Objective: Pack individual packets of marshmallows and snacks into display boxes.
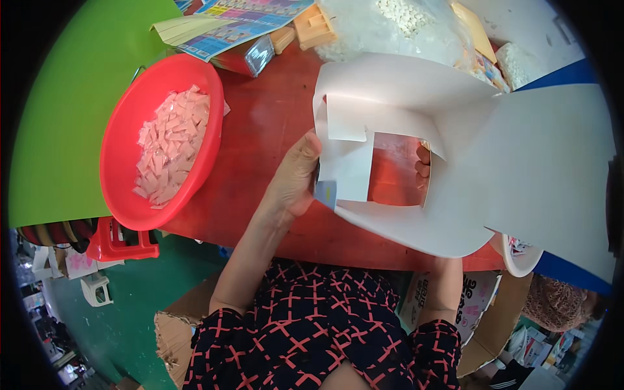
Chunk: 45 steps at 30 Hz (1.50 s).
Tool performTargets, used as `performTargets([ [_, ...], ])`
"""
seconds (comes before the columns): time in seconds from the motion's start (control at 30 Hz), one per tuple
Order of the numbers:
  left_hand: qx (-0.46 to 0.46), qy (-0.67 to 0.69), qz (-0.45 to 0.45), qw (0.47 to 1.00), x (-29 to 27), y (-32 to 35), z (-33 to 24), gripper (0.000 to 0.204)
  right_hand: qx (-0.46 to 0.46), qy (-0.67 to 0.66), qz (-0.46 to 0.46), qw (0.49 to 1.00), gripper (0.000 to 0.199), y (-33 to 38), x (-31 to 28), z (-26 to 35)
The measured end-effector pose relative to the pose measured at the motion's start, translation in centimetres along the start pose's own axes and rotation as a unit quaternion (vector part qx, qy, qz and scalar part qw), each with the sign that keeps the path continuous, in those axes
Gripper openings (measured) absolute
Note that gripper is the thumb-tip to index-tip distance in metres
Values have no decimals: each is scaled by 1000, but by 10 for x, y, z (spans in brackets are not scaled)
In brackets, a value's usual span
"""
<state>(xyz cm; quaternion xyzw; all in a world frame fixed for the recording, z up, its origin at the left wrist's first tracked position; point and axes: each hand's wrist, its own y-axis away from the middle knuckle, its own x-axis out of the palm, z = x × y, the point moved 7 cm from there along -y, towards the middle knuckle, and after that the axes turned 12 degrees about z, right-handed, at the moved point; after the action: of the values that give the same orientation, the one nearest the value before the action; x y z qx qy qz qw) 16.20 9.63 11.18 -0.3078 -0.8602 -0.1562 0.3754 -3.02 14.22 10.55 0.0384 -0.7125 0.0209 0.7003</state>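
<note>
A white cardboard box (pixel 390 81) is held tilted over the red table, its flaps spread and its inside facing up. Through a window-like opening in it, red tabletop shows. My left hand (pixel 296 175) grips the box's left edge, thumb near the top of that edge and the other fingers mostly hidden behind it. Fingertips of my right hand (pixel 422 166) appear through the opening at its right side; the rest of that hand is covered by the box. Left of my left hand, a red plastic basin (pixel 117 146) holds many small pale-pink packets (pixel 172 146).
Blue printed sheets (pixel 244 29), a peach-coloured block (pixel 314 27) and a clear bag with white pieces (pixel 403 18) lie along the far side. A white bowl (pixel 525 260) is partly behind the box. Below left stands a red stool (pixel 120 244); cardboard cartons (pixel 177 331) flank me.
</note>
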Motion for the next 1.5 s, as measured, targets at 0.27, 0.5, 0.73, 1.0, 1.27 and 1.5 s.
performTargets([
  [0.27,126,-244,29,961,-9,-10,-53,56,54,219,57,973,41,108,-45,6],
  [0.5,-10,-179,-75,981,-66,13,32,50,63,368,52,926,40,-15,-70,16],
  [0.73,-50,-181,-142,972,-46,28,21,53,41,73,-180,980,35,-13,-72,3],
  [1.0,-21,-47,-166,985,-41,28,30,44,-72,496,-213,839,42,13,-32,14],
  [1.27,38,-47,-146,987,-47,19,33,41,-43,627,-229,744,35,17,-41,41],
  [1.5,50,-50,-143,987,-56,17,33,32,-9,737,-240,632,30,44,-37,83],
])
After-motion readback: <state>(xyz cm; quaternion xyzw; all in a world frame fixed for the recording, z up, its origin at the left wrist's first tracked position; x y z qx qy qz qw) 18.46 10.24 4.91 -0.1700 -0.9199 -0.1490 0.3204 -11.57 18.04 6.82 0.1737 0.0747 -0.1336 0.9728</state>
